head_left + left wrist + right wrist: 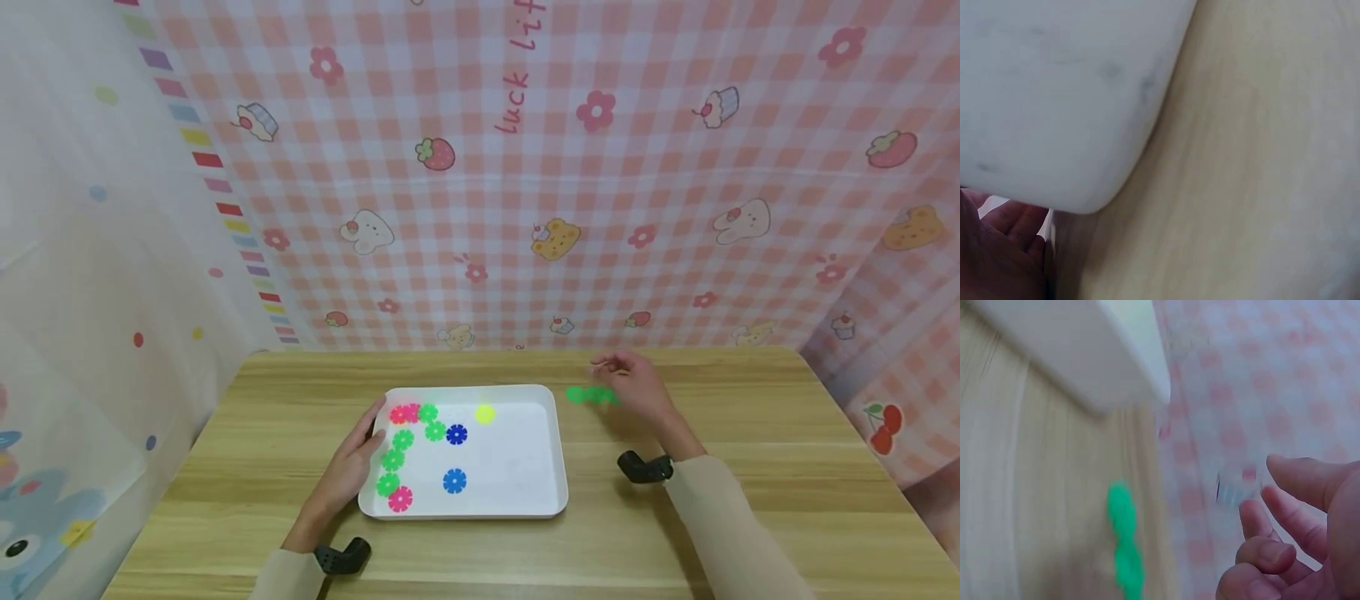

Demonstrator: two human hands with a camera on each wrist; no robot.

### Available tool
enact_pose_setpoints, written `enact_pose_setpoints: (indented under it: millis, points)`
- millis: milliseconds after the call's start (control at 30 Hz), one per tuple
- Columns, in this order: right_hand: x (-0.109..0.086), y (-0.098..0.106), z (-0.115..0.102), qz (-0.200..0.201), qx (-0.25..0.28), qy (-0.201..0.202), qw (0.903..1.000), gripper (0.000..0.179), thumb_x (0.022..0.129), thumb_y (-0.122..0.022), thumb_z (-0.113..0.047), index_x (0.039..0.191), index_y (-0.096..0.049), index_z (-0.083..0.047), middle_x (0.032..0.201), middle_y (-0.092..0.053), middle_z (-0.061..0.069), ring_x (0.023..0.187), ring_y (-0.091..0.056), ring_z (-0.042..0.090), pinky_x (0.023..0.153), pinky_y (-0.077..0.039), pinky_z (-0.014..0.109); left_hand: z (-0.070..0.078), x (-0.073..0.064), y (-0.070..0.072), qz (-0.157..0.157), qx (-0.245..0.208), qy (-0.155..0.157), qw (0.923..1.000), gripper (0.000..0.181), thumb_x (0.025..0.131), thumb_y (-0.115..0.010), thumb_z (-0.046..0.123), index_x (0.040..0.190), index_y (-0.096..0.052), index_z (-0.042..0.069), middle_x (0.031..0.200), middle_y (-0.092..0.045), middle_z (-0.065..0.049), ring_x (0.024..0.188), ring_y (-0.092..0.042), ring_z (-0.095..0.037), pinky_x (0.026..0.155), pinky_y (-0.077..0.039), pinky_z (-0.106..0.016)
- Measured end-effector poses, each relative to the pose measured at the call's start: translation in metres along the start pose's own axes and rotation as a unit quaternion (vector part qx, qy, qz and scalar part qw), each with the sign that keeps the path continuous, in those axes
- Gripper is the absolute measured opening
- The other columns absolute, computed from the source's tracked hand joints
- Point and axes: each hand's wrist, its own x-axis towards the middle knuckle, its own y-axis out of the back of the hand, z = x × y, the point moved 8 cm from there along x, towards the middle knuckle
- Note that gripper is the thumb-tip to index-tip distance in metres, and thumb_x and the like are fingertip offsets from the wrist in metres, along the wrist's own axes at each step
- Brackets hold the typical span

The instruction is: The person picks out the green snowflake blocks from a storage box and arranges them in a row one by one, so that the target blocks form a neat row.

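Observation:
A white tray [517,467] lies on the wooden table with plastic snowflake discs in it. My left hand [351,467] grips its left side, thumb at the rim and fingers along the outside. In the left wrist view, the fingers [1019,225] show just beyond the tray's corner. My right hand [637,387] is raised past the tray's far right corner, its fingers loosely bent with nothing between them. Below and left of it, a row of joined green snowflake discs [592,395] lies on the table; the right wrist view shows the same green row [1124,544], blurred.
Along the tray's left side run several green discs [393,459], with pink discs [400,498] at both ends. Nearer its middle are a dark blue disc [457,434], a lighter blue disc [454,481] and a yellow disc [485,414]. A checked cloth [480,292] hangs behind the table.

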Motion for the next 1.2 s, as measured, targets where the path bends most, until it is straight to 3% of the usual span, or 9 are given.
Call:
enact_pose_setpoints:
  millis: [233, 467, 700, 933, 1200]
  points:
    - [0.006, -0.046, -0.042, -0.061, 0.03, 0.05, 0.9964, 0.02, 0.095, -0.065, -0.018, 0.107, -0.069, -0.001, 0.099, -0.068, 0.011, 0.093, -0.058, 0.021, 0.082, -0.052, 0.041, -0.002, 0.003, -0.002, -0.002, -0.004, 0.0, 1.0, 0.052, 0.109, -0.029, 0.018, 0.16, -0.017, 0.023, 0.167, -0.01, -0.002, 0.154, -0.002, -0.022, 0.124, -0.002, -0.049]
    - [0.005, -0.093, -0.064, -0.113, 0.003, 0.048, 0.9924, 0.01, 0.094, -0.068, -0.019, 0.099, -0.071, -0.011, 0.095, -0.067, 0.004, 0.09, -0.06, 0.022, 0.075, -0.051, 0.031, -0.002, 0.003, -0.003, -0.002, -0.004, 0.001, 1.0, 0.053, 0.109, -0.029, 0.017, 0.16, -0.017, 0.022, 0.167, -0.009, -0.002, 0.154, -0.002, -0.022, 0.124, -0.003, -0.049]
    - [0.004, -0.141, -0.075, -0.157, -0.026, 0.054, 0.9857, 0.003, 0.093, -0.07, -0.018, 0.093, -0.073, -0.016, 0.09, -0.066, -0.002, 0.086, -0.057, 0.018, 0.072, -0.047, 0.029, -0.003, 0.002, -0.002, 0.001, -0.003, 0.006, 1.0, 0.053, 0.109, -0.03, 0.019, 0.16, -0.017, 0.023, 0.167, -0.01, -0.002, 0.154, -0.002, -0.023, 0.124, -0.003, -0.049]
    - [0.0, -0.188, -0.079, -0.217, -0.031, 0.059, 0.9739, 0.013, 0.09, -0.073, -0.016, 0.101, -0.074, -0.009, 0.086, -0.063, 0.001, 0.078, -0.054, 0.017, 0.064, -0.045, 0.026, -0.004, 0.002, 0.0, 0.004, 0.001, 0.01, 0.9999, 0.052, 0.109, -0.03, 0.02, 0.16, -0.018, 0.025, 0.167, -0.01, -0.002, 0.154, -0.002, -0.023, 0.124, -0.002, -0.05]
    - [0.002, -0.216, -0.071, -0.205, -0.057, 0.016, 0.977, 0.014, 0.089, -0.074, -0.018, 0.102, -0.073, -0.015, 0.084, -0.061, 0.001, 0.075, -0.054, 0.017, 0.064, -0.044, 0.027, -0.001, 0.001, 0.001, 0.007, 0.007, 0.01, 0.9999, 0.053, 0.109, -0.032, 0.02, 0.16, -0.019, 0.024, 0.167, -0.01, -0.002, 0.154, -0.002, -0.023, 0.124, -0.002, -0.051]
